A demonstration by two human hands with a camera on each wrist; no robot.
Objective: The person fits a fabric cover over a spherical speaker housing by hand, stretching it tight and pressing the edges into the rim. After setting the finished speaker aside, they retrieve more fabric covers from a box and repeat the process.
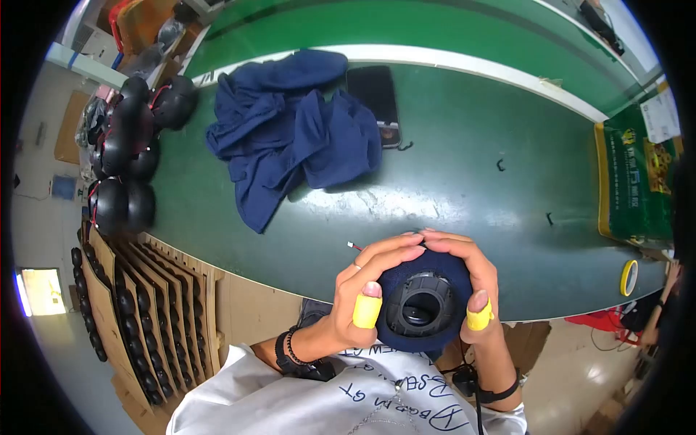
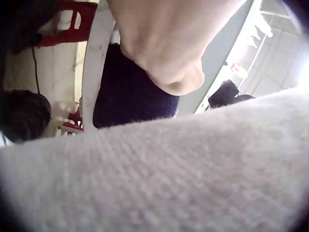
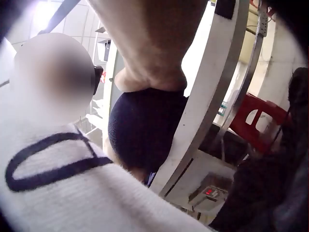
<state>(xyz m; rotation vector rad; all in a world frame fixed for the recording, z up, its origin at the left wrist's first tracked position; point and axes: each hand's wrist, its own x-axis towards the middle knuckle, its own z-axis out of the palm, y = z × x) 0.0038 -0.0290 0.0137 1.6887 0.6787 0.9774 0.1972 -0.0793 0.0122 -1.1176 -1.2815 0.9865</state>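
Close in front of my body, both hands cup a round dark-blue cloth-covered piece (image 1: 435, 262) with a black plastic ring (image 1: 399, 308) around an opening that faces up. My left hand (image 1: 352, 290) grips its left side, and my right hand (image 1: 483, 279) its right side. Fingertips meet at the far edge, while both thumbs, wrapped in yellow tape, lie along the near sides. A red lead with a white connector (image 1: 351, 245) pokes out by the left fingers. In the wrist views the dark cloth (image 2: 130, 92) shows below each hand; the fingers are mostly hidden there.
Crumpled navy cloth (image 1: 312, 138) lies on the green table (image 1: 442, 196), beside a dark flat device (image 1: 373, 94). Several small black bits are scattered rightward. A tape roll (image 1: 628, 278) and green box (image 1: 616, 188) stand right; black rounded parts (image 1: 123, 145) and cardboard dividers (image 1: 167, 283) line the left.
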